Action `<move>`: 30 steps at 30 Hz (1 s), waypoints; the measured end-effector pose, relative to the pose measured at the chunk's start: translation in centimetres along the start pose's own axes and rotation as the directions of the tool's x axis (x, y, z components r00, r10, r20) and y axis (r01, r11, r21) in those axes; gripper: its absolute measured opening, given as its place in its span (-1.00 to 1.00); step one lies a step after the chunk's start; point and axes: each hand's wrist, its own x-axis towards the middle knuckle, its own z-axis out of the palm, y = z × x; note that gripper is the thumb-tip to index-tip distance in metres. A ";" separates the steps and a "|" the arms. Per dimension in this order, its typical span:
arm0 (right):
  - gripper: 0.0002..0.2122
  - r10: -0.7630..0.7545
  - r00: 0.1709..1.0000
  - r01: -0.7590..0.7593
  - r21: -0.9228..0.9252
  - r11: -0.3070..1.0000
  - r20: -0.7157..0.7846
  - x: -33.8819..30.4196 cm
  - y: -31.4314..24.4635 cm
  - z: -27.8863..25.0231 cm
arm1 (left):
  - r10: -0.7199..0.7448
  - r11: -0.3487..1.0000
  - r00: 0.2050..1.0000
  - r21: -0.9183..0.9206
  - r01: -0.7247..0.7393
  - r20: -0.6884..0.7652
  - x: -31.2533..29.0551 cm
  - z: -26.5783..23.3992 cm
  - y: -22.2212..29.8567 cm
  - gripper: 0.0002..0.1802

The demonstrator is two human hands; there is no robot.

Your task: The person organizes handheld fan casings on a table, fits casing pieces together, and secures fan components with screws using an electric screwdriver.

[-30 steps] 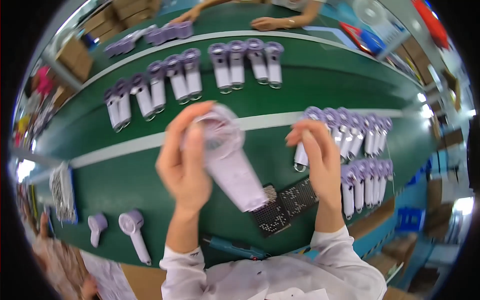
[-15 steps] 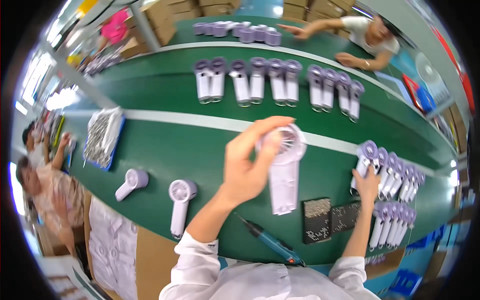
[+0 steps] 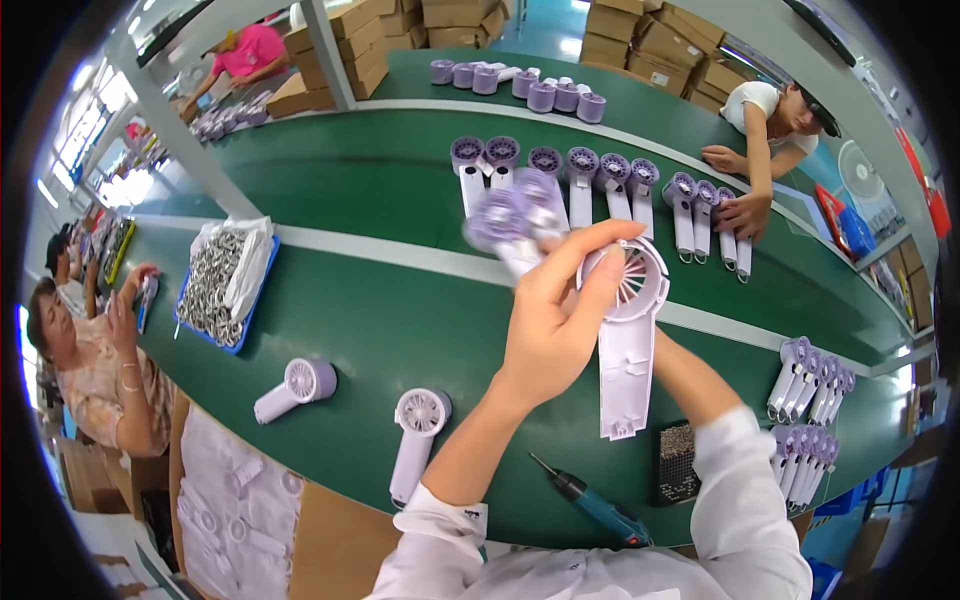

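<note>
My left hand (image 3: 560, 335) is closed around the round end of a lavender fan shell (image 3: 627, 385), its open inside and ribs showing. My right forearm (image 3: 695, 380) reaches across behind that shell. The right hand is mostly hidden behind the left one. Two blurred handheld fans (image 3: 497, 222) stick out beyond my left hand, apparently gripped by the right. Below the hands lie a teal electric screwdriver (image 3: 597, 505) and a black screw tray (image 3: 677, 470), partly covered by my right sleeve. Two whole handheld fans (image 3: 418, 430) (image 3: 305, 385) lie at the left.
Across the bench, a row of fans (image 3: 612, 185) lies near a co-worker's hand (image 3: 745, 215), which touches the right end. Two groups of fans (image 3: 800, 380) (image 3: 800, 460) stand at the right. A blue tray (image 3: 240, 335) holds metal loops; a carton (image 3: 335, 540) of lavender parts stands lower left.
My right hand has left the fan group at the right and swung left behind my left hand, bringing fans along. The co-worker's hand has moved onto the row's right end. The view has shifted.
</note>
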 end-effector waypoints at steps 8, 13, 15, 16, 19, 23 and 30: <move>-0.38 0.355 0.933 -0.354 -0.022 0.935 0.062 19.9 0.6 14.9 | -0.022 0.989 1.000 0.145 0.025 -0.018 -0.1 -2.6 0.6 -0.72; -0.35 0.421 0.904 -0.426 -0.178 0.887 -0.070 23.7 2.3 20.1 | -0.061 0.966 0.998 0.251 0.052 0.027 -0.2 -3.6 0.5 -0.72; -0.38 0.466 0.868 -0.496 -0.236 0.836 -0.174 24.3 3.5 21.5 | -0.005 0.973 1.000 0.232 -0.001 0.024 -0.1 -3.6 0.7 -0.71; -0.34 0.489 0.856 -0.517 -0.282 0.808 -0.169 24.5 3.4 21.7 | -0.043 0.972 0.998 0.232 0.032 0.043 -0.2 -3.9 1.1 -0.72; -0.26 0.533 0.794 -0.608 -0.363 0.706 -0.293 25.1 4.0 21.0 | -0.052 0.968 0.997 0.249 0.034 0.064 -0.1 -4.1 1.4 -0.74; -0.07 0.442 0.807 -0.585 -0.429 0.688 -0.391 23.0 5.1 20.0 | -0.077 0.918 0.997 0.389 0.082 -0.027 0.1 -3.4 1.3 -0.73; -0.60 0.136 0.975 -0.171 -0.200 0.965 -0.177 8.5 2.0 9.5 | -0.011 0.884 0.979 0.456 0.105 -0.203 -1.1 -3.1 1.6 -0.72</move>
